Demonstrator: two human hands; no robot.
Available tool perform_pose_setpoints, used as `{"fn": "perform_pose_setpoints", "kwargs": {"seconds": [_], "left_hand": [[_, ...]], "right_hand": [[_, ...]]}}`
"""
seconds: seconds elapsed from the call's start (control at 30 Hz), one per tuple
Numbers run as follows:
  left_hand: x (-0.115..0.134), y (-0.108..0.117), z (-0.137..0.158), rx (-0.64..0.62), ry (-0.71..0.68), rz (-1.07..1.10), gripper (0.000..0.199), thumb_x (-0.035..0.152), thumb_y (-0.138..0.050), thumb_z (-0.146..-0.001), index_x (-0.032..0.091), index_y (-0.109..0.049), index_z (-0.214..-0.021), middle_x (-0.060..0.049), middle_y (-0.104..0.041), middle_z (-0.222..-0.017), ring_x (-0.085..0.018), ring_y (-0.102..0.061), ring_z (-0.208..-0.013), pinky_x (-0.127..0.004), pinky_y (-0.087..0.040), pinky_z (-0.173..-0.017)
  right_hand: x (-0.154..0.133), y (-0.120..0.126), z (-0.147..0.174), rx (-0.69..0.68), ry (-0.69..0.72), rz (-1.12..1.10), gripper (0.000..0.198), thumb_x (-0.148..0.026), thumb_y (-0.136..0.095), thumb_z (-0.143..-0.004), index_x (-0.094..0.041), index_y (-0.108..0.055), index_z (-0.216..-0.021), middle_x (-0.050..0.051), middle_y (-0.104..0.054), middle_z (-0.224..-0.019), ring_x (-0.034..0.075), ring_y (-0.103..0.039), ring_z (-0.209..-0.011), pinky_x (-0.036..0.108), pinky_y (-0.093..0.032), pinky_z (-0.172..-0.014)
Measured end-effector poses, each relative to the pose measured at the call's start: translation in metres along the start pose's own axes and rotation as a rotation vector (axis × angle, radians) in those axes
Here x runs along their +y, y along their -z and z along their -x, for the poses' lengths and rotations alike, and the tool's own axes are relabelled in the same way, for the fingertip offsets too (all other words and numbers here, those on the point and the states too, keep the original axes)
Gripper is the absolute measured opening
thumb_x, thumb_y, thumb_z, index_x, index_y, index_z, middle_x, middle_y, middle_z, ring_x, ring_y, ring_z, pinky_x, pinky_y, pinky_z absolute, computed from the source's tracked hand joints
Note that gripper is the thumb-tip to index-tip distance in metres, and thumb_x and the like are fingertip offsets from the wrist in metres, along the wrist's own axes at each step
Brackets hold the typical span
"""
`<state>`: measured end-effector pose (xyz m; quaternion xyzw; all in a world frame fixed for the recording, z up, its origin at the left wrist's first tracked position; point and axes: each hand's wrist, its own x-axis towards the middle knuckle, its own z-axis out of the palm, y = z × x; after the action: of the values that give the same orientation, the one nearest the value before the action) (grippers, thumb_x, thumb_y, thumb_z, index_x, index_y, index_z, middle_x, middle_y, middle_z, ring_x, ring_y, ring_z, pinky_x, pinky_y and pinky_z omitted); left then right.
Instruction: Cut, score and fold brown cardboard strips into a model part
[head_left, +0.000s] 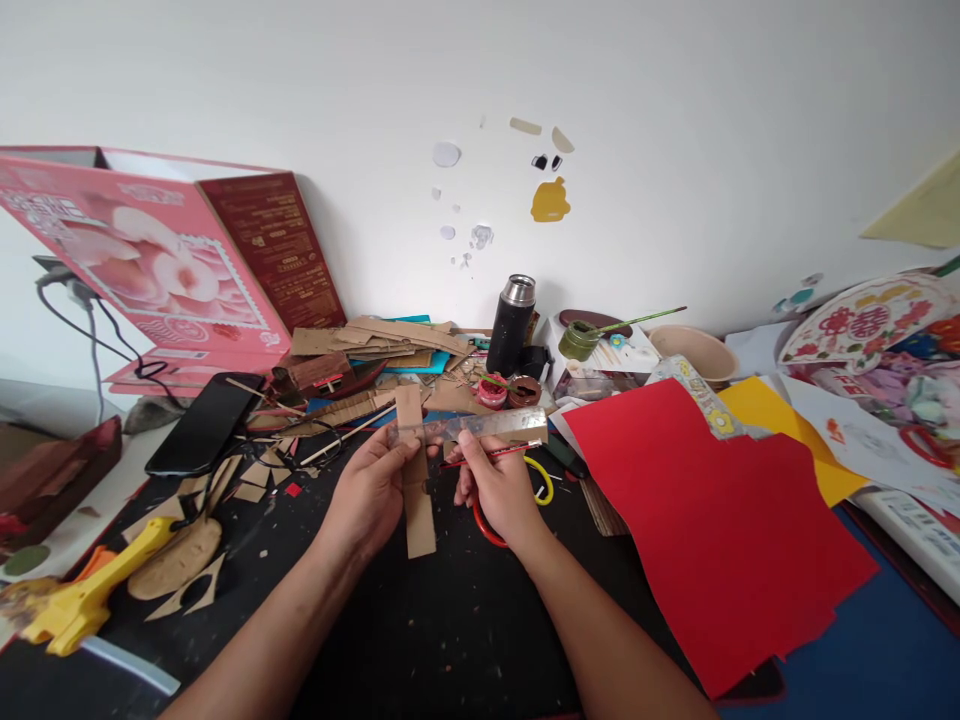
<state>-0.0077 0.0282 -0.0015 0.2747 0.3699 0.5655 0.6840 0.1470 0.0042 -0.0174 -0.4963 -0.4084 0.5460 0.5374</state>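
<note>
My left hand pinches a narrow brown cardboard strip, which stands lengthwise in front of me. Across the strip lies a clear ruler, its left end near my left fingers. My right hand is closed around a red and black pencil, with the thumb on the ruler. The pencil's rear end points right; its tip is toward the strip, and I cannot tell if it touches. Below my right hand, partly covered, are scissors with red and yellow handles.
Red paper spreads over the right side. A black flask stands behind by open paint jars. Cardboard scraps, a phone and a yellow glue gun lie left. A pink box leans at the wall.
</note>
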Motion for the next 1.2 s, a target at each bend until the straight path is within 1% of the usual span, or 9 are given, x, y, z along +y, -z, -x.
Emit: {"fn": "perform_pose_setpoints", "kwargs": {"seconds": [0.23, 0.4, 0.5, 0.7, 0.83, 0.9, 0.97, 1.07, 1.2], "left_hand": [[0.003, 0.005, -0.008, 0.103, -0.078, 0.004, 0.031, 0.021, -0.097, -0.060, 0.016, -0.081, -0.086, -0.005, -0.080, -0.087, -0.016, -0.073, -0.078, -0.024, -0.060, -0.079], [0.004, 0.007, -0.012, 0.147, -0.128, -0.008, 0.034, 0.023, -0.097, -0.058, 0.017, -0.081, -0.087, -0.004, -0.081, -0.088, -0.017, -0.073, -0.080, -0.025, -0.059, -0.080], [0.001, 0.005, -0.010, 0.122, -0.128, -0.033, 0.035, 0.026, -0.097, -0.058, 0.018, -0.080, -0.087, -0.004, -0.082, -0.090, -0.018, -0.073, -0.082, -0.027, -0.058, -0.081], [-0.010, -0.004, 0.000, 0.047, -0.104, -0.080, 0.033, 0.030, -0.095, -0.065, 0.018, -0.078, -0.091, -0.005, -0.081, -0.091, -0.019, -0.072, -0.082, -0.030, -0.058, -0.081], [-0.014, -0.010, 0.008, -0.050, -0.047, -0.106, 0.027, 0.028, -0.092, -0.072, 0.019, -0.076, -0.092, -0.004, -0.078, -0.085, -0.019, -0.069, -0.072, -0.031, -0.056, -0.072], [-0.016, -0.012, 0.012, -0.077, -0.017, -0.107, 0.028, 0.028, -0.092, -0.074, 0.019, -0.076, -0.096, -0.003, -0.077, -0.082, -0.019, -0.068, -0.069, -0.030, -0.054, -0.067], [-0.018, -0.013, 0.014, -0.087, -0.018, -0.107, 0.031, 0.030, -0.092, -0.075, 0.019, -0.076, -0.099, -0.004, -0.078, -0.086, -0.020, -0.071, -0.073, -0.030, -0.055, -0.068], [-0.021, -0.013, 0.015, -0.097, -0.033, -0.127, 0.034, 0.033, -0.092, -0.076, 0.019, -0.077, -0.104, -0.007, -0.080, -0.096, -0.023, -0.075, -0.085, -0.033, -0.058, -0.076], [-0.023, -0.013, 0.016, -0.105, -0.028, -0.128, 0.038, 0.035, -0.092, -0.078, 0.020, -0.077, -0.109, -0.008, -0.081, -0.104, -0.026, -0.076, -0.096, -0.034, -0.060, -0.084]], "right_hand": [[0.006, -0.001, 0.001, -0.100, 0.018, -0.001, 0.069, -0.088, -0.069, -0.085, -0.020, -0.066, -0.073, -0.008, -0.047, -0.041, 0.011, -0.053, -0.033, 0.020, -0.039, -0.038], [0.001, -0.002, 0.006, -0.108, 0.043, -0.037, 0.070, -0.089, -0.069, -0.085, -0.020, -0.064, -0.071, -0.008, -0.044, -0.040, 0.012, -0.055, -0.034, 0.020, -0.036, -0.037], [-0.005, -0.004, 0.009, -0.091, 0.084, -0.102, 0.067, -0.085, -0.071, -0.087, -0.020, -0.066, -0.074, -0.009, -0.044, -0.041, 0.012, -0.054, -0.034, 0.021, -0.039, -0.039], [-0.013, -0.005, 0.013, -0.040, 0.129, -0.112, 0.064, -0.082, -0.071, -0.090, -0.018, -0.072, -0.084, -0.003, -0.059, -0.052, 0.012, -0.061, -0.041, 0.019, -0.037, -0.039], [-0.015, -0.004, 0.016, -0.055, 0.162, -0.061, 0.061, -0.078, -0.068, -0.094, -0.018, -0.075, -0.089, -0.001, -0.064, -0.062, 0.012, -0.063, -0.046, 0.019, -0.039, -0.041], [-0.014, -0.004, 0.017, -0.069, 0.196, -0.014, 0.059, -0.077, -0.066, -0.096, -0.019, -0.075, -0.090, 0.000, -0.066, -0.067, 0.012, -0.064, -0.050, 0.020, -0.040, -0.043], [-0.012, -0.004, 0.019, -0.083, 0.248, 0.053, 0.055, -0.072, -0.063, -0.101, -0.020, -0.075, -0.091, 0.001, -0.068, -0.072, 0.013, -0.066, -0.055, 0.021, -0.043, -0.045], [-0.009, -0.003, 0.020, -0.100, 0.319, 0.139, 0.045, -0.061, -0.060, -0.108, -0.021, -0.076, -0.095, 0.002, -0.069, -0.075, 0.014, -0.068, -0.061, 0.023, -0.049, -0.053], [-0.009, -0.003, 0.021, -0.092, 0.361, 0.173, 0.039, -0.054, -0.058, -0.111, -0.022, -0.076, -0.096, 0.002, -0.070, -0.078, 0.015, -0.068, -0.062, 0.025, -0.051, -0.056]]}}
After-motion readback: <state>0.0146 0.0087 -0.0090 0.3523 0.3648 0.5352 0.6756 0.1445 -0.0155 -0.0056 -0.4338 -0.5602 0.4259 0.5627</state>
